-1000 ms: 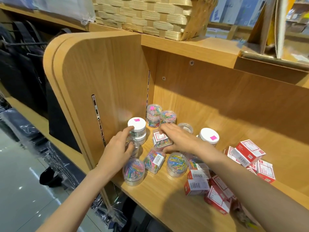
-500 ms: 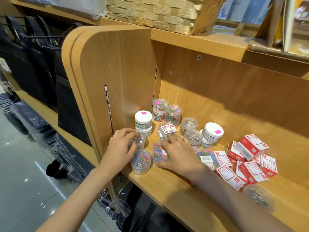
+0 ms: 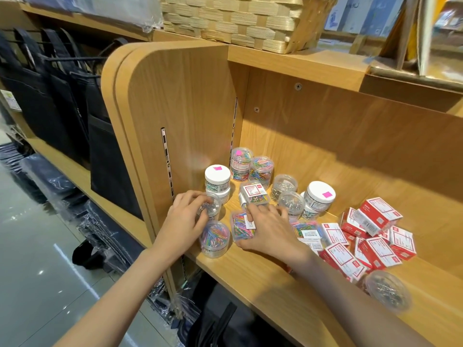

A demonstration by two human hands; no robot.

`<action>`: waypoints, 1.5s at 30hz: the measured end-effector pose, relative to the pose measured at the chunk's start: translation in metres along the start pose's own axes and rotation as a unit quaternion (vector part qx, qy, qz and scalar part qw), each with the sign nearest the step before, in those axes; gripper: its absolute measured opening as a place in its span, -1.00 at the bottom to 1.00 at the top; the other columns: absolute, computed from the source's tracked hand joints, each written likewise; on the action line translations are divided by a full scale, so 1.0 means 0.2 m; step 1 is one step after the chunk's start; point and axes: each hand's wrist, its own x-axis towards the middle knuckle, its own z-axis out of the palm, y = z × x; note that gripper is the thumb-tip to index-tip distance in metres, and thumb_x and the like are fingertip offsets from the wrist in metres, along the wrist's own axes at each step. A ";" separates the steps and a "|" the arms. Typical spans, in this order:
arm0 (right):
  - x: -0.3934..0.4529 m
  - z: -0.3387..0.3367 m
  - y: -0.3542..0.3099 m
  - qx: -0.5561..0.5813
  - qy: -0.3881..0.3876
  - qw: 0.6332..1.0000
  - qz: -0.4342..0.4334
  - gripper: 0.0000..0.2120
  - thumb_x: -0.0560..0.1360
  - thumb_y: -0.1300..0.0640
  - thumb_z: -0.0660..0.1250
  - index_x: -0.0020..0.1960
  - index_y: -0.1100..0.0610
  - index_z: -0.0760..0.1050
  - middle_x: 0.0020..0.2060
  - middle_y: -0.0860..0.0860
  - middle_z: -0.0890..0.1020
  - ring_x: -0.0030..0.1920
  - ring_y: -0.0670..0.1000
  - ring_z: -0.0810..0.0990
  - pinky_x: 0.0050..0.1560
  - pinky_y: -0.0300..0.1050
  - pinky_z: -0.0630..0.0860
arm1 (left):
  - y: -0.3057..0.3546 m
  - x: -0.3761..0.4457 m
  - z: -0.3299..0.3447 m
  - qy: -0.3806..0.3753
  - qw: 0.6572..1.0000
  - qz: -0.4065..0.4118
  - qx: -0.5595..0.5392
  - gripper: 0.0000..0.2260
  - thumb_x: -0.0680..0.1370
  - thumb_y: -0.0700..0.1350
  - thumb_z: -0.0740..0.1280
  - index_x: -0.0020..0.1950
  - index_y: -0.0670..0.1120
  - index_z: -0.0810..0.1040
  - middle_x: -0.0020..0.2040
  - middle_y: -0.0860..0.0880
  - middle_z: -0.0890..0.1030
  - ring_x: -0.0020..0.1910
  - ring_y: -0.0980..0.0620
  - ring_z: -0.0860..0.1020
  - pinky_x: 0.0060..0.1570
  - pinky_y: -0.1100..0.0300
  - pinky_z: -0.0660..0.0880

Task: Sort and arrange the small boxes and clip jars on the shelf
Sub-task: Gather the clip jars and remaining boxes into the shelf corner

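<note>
On the wooden shelf [image 3: 263, 279] several clip jars crowd the left corner. My left hand [image 3: 183, 221] grips a clear jar of silver clips [image 3: 210, 207] by the side panel. In front of it stands a clear jar of coloured clips [image 3: 215, 238]. My right hand [image 3: 269, 231] holds a flat clear box of coloured clips [image 3: 241, 225], thumb at its near edge. Behind are a labelled clip box [image 3: 254, 195], white-lidded jars [image 3: 217, 180] [image 3: 319, 199] and coloured jars [image 3: 241, 162]. Red-and-white small boxes [image 3: 370, 236] lie heaped at the right.
A clear jar of silver clips [image 3: 387, 291] lies near the shelf's front edge at the right. The upright side panel [image 3: 175, 116] closes the left end. A woven basket [image 3: 245, 18] sits on the shelf above. Dark bags [image 3: 62, 101] hang to the left.
My right hand has drawn back from the labelled clip box to the flat box of coloured clips. My left hand has closed round the clear jar. The camera has swung to the right.
</note>
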 end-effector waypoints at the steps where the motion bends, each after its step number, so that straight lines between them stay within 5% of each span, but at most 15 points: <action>1: -0.01 -0.01 0.00 0.019 -0.003 1.000 -0.006 -0.48 0.29 -0.28 0.36 0.03 0.00 0.26 0.04 -0.08 0.47 0.18 0.02 0.33 0.26 0.04 0.12 | 0.00 0.00 0.00 0.002 1.000 0.002 -0.003 -0.79 0.55 -0.18 0.24 0.16 -0.07 0.51 0.15 0.02 0.47 0.19 0.07 0.33 0.19 0.17 0.28; 4: -0.03 -0.08 0.03 0.106 -0.014 0.994 -0.017 -0.53 0.26 -0.22 0.43 -0.10 0.01 0.28 -0.16 -0.13 0.42 0.00 -0.01 0.36 0.03 -0.08 0.27 | 0.00 -0.01 0.00 0.008 1.000 0.006 -0.011 -0.80 0.55 -0.18 0.24 0.16 -0.06 0.51 0.15 0.04 0.46 0.19 0.09 0.32 0.18 0.23 0.24; 7: 0.00 -0.22 0.08 0.191 0.019 0.981 0.006 -0.53 0.20 -0.17 0.50 -0.13 -0.02 0.29 -0.14 -0.06 0.49 -0.06 0.00 0.41 -0.22 -0.14 0.28 | 0.01 -0.01 0.00 0.010 1.000 0.000 -0.018 -0.81 0.56 -0.18 0.23 0.15 -0.05 0.51 0.15 0.05 0.45 0.20 0.10 0.30 0.17 0.24 0.23; 11: 0.12 -0.33 0.13 0.128 0.074 0.989 0.005 -0.50 0.24 -0.10 0.52 -0.08 0.08 0.29 -0.18 -0.10 0.44 -0.07 0.03 0.35 -0.13 -0.07 0.22 | 0.02 0.00 0.00 0.003 1.000 -0.010 -0.011 -0.82 0.55 -0.16 0.23 0.13 -0.05 0.51 0.14 0.05 0.46 0.20 0.08 0.31 0.19 0.10 0.32; 17: 0.26 -0.26 0.21 0.093 -0.015 0.995 0.018 -0.53 0.30 -0.15 0.46 -0.03 0.07 0.31 -0.13 -0.07 0.43 -0.05 0.04 0.40 -0.02 -0.03 0.33 | 0.04 0.02 -0.04 -0.025 0.999 -0.013 0.015 -0.80 0.55 -0.14 0.22 0.16 -0.02 0.51 0.15 0.07 0.45 0.20 0.09 0.32 0.22 0.13 0.21; 20: 0.30 -0.31 0.23 0.147 0.033 0.989 0.000 -0.65 0.42 -0.08 0.38 0.07 0.10 0.41 0.00 -0.03 0.51 0.03 0.00 0.44 -0.02 -0.15 0.33 | 0.11 0.06 -0.04 -0.001 1.000 -0.011 -0.012 -0.79 0.54 -0.18 0.24 0.16 -0.07 0.52 0.14 0.02 0.49 0.15 0.04 0.40 0.20 0.13 0.30; 23: 0.36 -0.31 0.23 0.122 -0.009 0.992 -0.038 -0.72 0.54 0.11 0.25 0.22 0.15 0.42 0.15 0.05 0.54 0.12 0.04 0.49 0.03 -0.22 0.30 | 0.23 0.12 -0.02 -0.005 0.999 -0.003 -0.045 -0.73 0.55 -0.20 0.21 0.24 -0.12 0.47 0.17 -0.02 0.51 0.15 0.00 0.45 0.10 0.21 0.32; 31: 0.43 -0.25 0.23 0.129 -0.112 0.984 -0.041 -0.66 0.62 0.10 0.06 0.37 0.15 0.30 0.35 0.07 0.40 0.31 0.07 0.37 0.19 -0.19 0.26 | 0.32 0.31 0.15 -0.179 0.967 -0.120 -0.135 -0.71 0.53 -0.15 0.27 0.19 -0.17 0.30 -0.05 -0.07 0.47 0.03 -0.12 0.50 -0.24 0.27 0.24; 36: 0.41 -0.23 0.24 0.148 -0.147 0.978 -0.022 -0.63 0.61 -0.01 0.07 0.35 0.12 0.32 0.29 0.08 0.46 0.26 0.09 0.43 0.23 -0.05 0.36 | 0.30 0.35 0.20 -0.247 0.936 -0.125 -0.215 -0.43 0.45 -0.19 0.41 0.37 -0.11 0.20 0.17 -0.04 0.47 0.19 0.01 0.47 0.12 0.26 0.38; 42: 0.37 -0.23 0.25 0.131 -0.141 0.981 -0.003 -0.73 0.59 -0.10 0.08 -0.02 0.11 0.32 -0.06 0.04 0.47 -0.03 0.04 0.44 -0.05 -0.10 0.34 | 0.30 0.36 0.21 -0.235 0.940 -0.131 -0.209 -0.32 0.41 -0.29 0.41 0.41 -0.04 0.13 0.12 -0.01 0.50 0.08 0.03 0.50 0.08 0.24 0.41; 45: 0.32 -0.25 0.25 0.136 -0.111 0.984 -0.015 -0.73 0.59 -0.09 0.09 0.01 0.11 0.36 -0.07 0.04 0.52 -0.05 0.05 0.47 -0.09 -0.12 0.33 | 0.30 0.35 0.21 -0.241 0.942 -0.116 -0.203 -0.33 0.42 -0.29 0.40 0.43 -0.07 0.14 0.11 -0.01 0.50 0.10 0.02 0.51 0.04 0.26 0.41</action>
